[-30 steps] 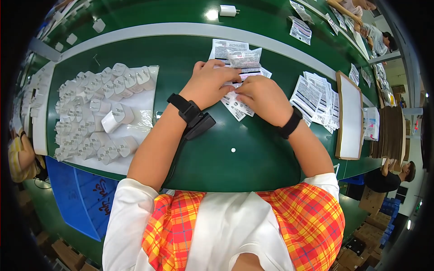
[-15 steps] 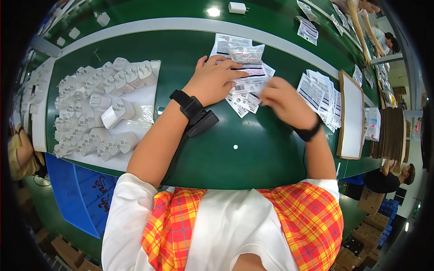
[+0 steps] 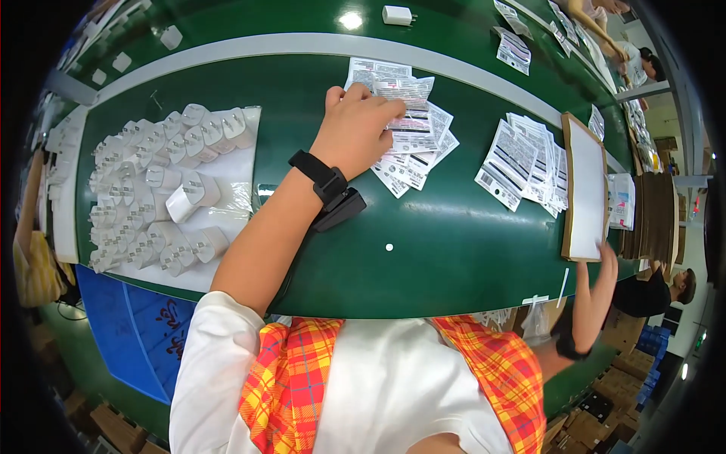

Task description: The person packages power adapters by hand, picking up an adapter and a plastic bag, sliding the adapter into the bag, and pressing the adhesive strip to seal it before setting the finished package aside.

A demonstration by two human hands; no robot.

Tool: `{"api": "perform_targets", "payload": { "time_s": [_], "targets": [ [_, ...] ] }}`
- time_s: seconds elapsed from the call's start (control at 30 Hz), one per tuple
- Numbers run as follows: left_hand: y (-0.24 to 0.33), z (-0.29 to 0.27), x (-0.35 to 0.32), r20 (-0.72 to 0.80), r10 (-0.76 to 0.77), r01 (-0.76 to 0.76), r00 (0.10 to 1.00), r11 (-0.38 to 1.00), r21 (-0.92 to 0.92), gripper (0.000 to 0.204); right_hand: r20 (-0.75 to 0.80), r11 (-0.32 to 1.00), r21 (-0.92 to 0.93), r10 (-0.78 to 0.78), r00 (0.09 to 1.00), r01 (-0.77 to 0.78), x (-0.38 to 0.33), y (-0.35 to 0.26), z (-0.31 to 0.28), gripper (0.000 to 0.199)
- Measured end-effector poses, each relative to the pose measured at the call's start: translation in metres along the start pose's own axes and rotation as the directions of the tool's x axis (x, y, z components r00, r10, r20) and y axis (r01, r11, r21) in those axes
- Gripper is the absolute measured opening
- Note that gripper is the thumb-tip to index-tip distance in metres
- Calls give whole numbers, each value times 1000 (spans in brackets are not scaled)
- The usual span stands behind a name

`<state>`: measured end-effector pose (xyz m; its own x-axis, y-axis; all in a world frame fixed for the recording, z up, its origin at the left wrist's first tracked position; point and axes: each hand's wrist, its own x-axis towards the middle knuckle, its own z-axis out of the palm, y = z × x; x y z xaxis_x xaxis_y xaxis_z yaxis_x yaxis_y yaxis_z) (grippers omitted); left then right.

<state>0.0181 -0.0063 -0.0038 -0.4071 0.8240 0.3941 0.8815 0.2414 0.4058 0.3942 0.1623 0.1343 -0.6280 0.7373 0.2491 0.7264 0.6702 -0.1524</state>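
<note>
My left hand [image 3: 357,130] rests on a loose stack of flat, white printed packets [image 3: 432,163], its fingers apart and bent. The top packet [image 3: 411,92] looks crinkled and glossy, and lies partly under the fingers. Far to the right, my right hand [image 3: 595,286] is slightly blurred, with fingers stretched apart. It is at the near end of a shallow cardboard tray [image 3: 587,189] with a white inside, and I see nothing held in it. Between the two hands lies a fanned pile of similar printed packets [image 3: 522,163].
Many white plug chargers [image 3: 151,178] stand on a white sheet at the left. A small white disc [image 3: 389,247] lies on the green table. Another charger [image 3: 397,15] sits beyond the pale rail. Blue bins [image 3: 125,325] are below left; brown cardboard [image 3: 654,219] stands at right.
My right hand has moved from the packet stack to the tray's near end. Another packet shows on the left of the right-hand pile. My left hand stays on the stack, fingers more bent.
</note>
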Motion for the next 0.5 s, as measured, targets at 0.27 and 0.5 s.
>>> {"api": "perform_targets", "payload": {
  "time_s": [0.27,0.5],
  "targets": [
    [-4,-9,-13,-91,-68,76,994,993,92,30,128,800,455,-493,861,391,160,-169,171,37],
    [-13,-6,-4,-60,-95,83,994,981,-174,28,128,884,438,-244,961,166,267,-124,196,33]
  ]
}}
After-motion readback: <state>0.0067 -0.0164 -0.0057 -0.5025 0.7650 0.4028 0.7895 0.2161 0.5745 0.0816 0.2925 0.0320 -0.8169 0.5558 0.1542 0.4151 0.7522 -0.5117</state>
